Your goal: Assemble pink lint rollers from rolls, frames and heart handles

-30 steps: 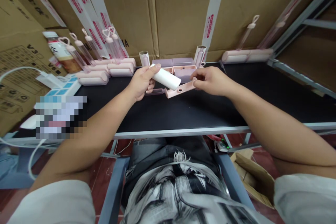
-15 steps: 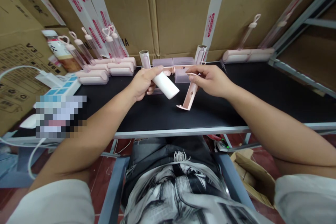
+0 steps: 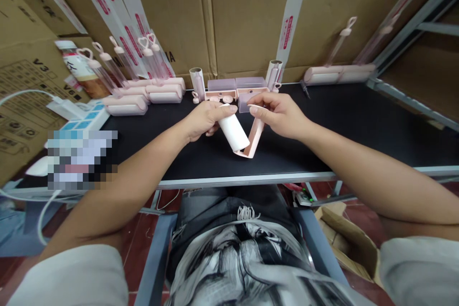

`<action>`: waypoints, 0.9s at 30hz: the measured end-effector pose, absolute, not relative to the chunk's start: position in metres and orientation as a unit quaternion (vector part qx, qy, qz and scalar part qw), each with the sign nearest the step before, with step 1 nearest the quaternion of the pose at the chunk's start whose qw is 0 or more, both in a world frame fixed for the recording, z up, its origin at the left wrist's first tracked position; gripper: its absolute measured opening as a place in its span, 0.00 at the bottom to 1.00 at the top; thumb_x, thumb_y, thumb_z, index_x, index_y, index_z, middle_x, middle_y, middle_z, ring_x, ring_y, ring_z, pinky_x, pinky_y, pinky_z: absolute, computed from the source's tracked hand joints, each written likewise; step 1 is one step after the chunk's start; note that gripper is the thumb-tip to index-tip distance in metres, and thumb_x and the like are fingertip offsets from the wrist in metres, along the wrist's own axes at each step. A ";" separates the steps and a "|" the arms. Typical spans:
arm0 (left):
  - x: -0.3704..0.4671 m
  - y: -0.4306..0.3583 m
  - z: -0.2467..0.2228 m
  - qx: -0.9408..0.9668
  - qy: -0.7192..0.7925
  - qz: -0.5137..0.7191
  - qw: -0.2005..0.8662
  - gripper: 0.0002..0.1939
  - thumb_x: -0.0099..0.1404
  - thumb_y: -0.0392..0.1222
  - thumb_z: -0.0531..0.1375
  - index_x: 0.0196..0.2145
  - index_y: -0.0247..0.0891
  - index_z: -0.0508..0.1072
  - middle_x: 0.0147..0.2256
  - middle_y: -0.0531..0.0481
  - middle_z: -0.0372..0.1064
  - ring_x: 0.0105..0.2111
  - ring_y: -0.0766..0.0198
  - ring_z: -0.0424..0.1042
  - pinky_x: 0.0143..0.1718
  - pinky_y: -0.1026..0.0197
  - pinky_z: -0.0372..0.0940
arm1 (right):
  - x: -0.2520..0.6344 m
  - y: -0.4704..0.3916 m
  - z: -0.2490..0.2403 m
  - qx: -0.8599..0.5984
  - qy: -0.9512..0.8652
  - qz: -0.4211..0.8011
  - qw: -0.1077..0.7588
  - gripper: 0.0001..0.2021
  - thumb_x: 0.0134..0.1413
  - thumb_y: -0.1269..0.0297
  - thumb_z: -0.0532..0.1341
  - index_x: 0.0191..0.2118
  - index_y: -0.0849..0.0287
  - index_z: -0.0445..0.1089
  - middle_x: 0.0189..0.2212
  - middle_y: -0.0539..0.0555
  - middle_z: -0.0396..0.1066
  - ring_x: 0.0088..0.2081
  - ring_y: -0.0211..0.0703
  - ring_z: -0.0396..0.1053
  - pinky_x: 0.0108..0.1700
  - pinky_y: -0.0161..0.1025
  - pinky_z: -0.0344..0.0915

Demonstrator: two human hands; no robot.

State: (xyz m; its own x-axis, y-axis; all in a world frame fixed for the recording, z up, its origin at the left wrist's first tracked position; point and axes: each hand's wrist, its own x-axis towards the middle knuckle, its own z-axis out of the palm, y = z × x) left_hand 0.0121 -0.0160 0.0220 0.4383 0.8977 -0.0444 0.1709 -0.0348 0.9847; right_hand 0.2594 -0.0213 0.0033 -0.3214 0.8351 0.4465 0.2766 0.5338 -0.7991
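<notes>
Over the black table, my left hand grips the upper end of a white tube, which slants down to the right. My right hand holds a pink open frame by its upper end. The tube's lower end meets the frame's lower end plate, and the two form a V. Just behind my hands lie pink trays, lilac translucent covers and small round pink pieces. A white cylinder stands upright at the left of these, another at the right.
Several pink assembled units with heart-topped clear tubes sit at the left, beside a bottle and a power strip. Two more units are at the back right. A metal edge borders the table.
The white tube has swung steeper and come down to the right, against the pink frame's lower end. The frame has shifted slightly left and toward me with my right hand.
</notes>
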 end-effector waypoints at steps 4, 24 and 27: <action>0.012 -0.016 0.024 0.643 0.424 0.321 0.551 0.30 0.55 0.65 0.76 0.25 0.38 0.69 0.17 0.55 0.60 0.13 0.74 0.54 0.12 0.67 0.45 | 0.259 -0.020 0.001 -0.357 -0.754 0.317 0.451 0.32 0.55 0.25 0.68 0.37 0.55 0.78 0.28 0.52 0.71 0.29 0.43 0.66 0.30 0.42 0.68; 0.024 -0.020 0.021 0.659 0.392 0.280 0.577 0.37 0.49 0.74 0.77 0.28 0.37 0.71 0.19 0.57 0.61 0.13 0.74 0.55 0.12 0.68 0.49 | 0.241 -0.024 -0.007 -0.365 -0.734 0.280 0.500 0.31 0.58 0.27 0.66 0.35 0.55 0.74 0.29 0.51 0.72 0.30 0.43 0.66 0.37 0.43 0.65; 0.027 -0.021 0.018 0.662 0.380 0.284 0.581 0.38 0.48 0.76 0.77 0.29 0.37 0.71 0.19 0.57 0.61 0.14 0.74 0.55 0.12 0.67 0.51 | 0.239 -0.026 -0.008 -0.382 -0.733 0.278 0.490 0.30 0.59 0.27 0.65 0.36 0.54 0.74 0.28 0.52 0.72 0.30 0.44 0.68 0.36 0.43 0.66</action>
